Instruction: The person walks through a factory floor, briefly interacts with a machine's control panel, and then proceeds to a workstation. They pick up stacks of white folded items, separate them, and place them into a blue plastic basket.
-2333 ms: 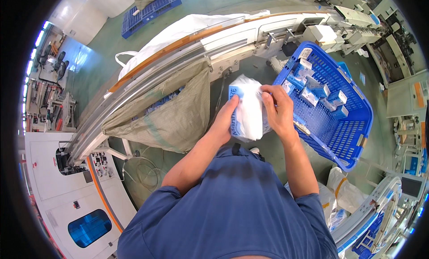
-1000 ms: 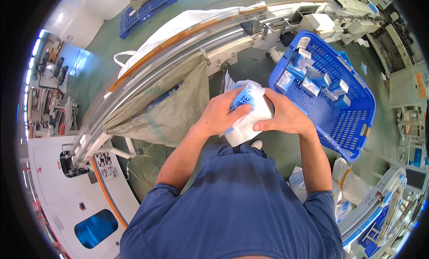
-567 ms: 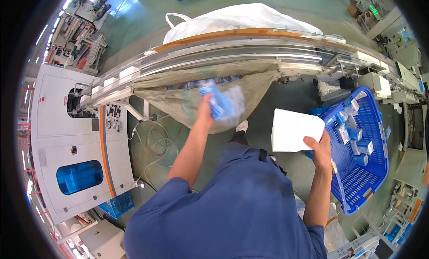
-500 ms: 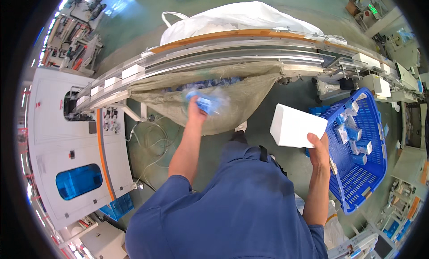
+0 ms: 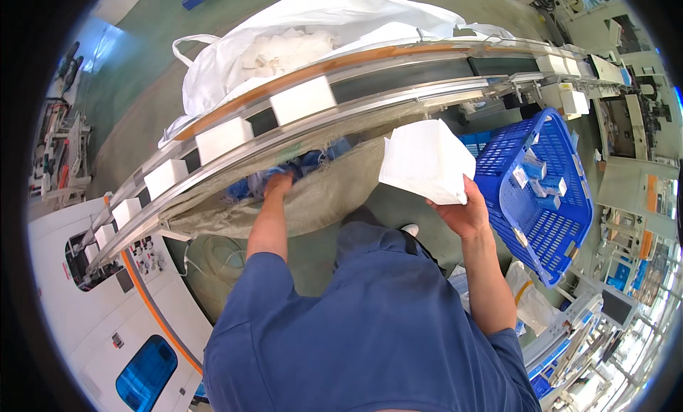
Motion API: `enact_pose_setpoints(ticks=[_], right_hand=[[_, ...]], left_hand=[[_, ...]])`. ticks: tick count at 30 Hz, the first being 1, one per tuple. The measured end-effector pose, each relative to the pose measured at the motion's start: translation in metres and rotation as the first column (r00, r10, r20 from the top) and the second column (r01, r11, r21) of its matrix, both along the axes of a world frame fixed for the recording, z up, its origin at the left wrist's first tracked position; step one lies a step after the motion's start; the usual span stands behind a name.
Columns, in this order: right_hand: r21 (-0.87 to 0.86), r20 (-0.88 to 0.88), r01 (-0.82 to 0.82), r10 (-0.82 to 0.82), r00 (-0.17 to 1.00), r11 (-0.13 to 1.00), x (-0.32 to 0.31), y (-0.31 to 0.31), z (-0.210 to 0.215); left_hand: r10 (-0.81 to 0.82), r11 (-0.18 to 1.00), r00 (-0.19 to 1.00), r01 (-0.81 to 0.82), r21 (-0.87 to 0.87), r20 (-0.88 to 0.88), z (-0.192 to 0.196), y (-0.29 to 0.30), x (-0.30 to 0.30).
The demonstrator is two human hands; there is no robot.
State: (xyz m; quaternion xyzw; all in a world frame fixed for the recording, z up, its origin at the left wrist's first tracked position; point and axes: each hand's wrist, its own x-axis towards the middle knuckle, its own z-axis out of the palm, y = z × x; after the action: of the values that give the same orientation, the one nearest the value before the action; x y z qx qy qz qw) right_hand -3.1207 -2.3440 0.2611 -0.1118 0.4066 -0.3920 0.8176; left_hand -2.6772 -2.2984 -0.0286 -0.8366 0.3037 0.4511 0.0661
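My right hand (image 5: 461, 214) is closed around one end of a block-shaped stack of white paper tissues (image 5: 427, 159), its layered edges turned toward me. My left hand (image 5: 279, 183) reaches down into the mouth of a greenish-brown woven sack (image 5: 324, 207) hung below the conveyor. Blue and clear plastic packaging (image 5: 245, 186) lies in the sack around that hand. Its fingers are hidden among the plastic, so whether they grip anything does not show.
White stacks (image 5: 302, 100) ride along the conveyor (image 5: 377, 86) in front of me. Beyond it lies a big white bag (image 5: 213, 74) with paper scraps. A blue basket (image 5: 548, 241) holding several small packs stands at right. At left is a white machine (image 5: 92, 319).
My left hand has dropped from above the sack, where it held blue plastic packaging, into its mouth. The tissue stack has turned in my right hand. More white stacks have come along the conveyor.
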Motion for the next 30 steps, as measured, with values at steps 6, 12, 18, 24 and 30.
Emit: enact_pose_setpoints(ticks=[6, 12, 18, 24, 30], right_hand=[[0.02, 0.059, -0.051, 0.049, 0.997, 0.999, 0.016, -0.01, -0.006], [-0.169, -0.056, -0.08, 0.071, 0.996, 0.982, 0.041, -0.033, 0.008], [-0.327, -0.112, -0.203, 0.176, 0.978, 0.923, 0.065, -0.054, 0.028], [-0.465, -0.204, -0.333, 0.267, 0.942, 0.82, 0.074, -0.055, 0.04], [-0.7, -0.422, -0.392, 0.098, 0.901, 0.597, 0.073, -0.061, 0.077]], left_hand=[[-0.112, 0.99, 0.987, 0.12, 0.071, -0.117, 0.032, 0.025, -0.034], [-0.166, 0.962, 0.969, 0.2, -0.187, 0.183, 0.063, 0.057, -0.047], [0.048, 0.668, 0.981, -0.173, -0.724, -0.19, 0.162, 0.047, -0.098], [-0.295, 0.384, 0.224, -0.863, -0.329, -0.929, 0.301, -0.024, -0.138], [-0.48, 0.234, 0.615, -0.597, -0.767, -0.626, 0.362, -0.022, -0.138]])
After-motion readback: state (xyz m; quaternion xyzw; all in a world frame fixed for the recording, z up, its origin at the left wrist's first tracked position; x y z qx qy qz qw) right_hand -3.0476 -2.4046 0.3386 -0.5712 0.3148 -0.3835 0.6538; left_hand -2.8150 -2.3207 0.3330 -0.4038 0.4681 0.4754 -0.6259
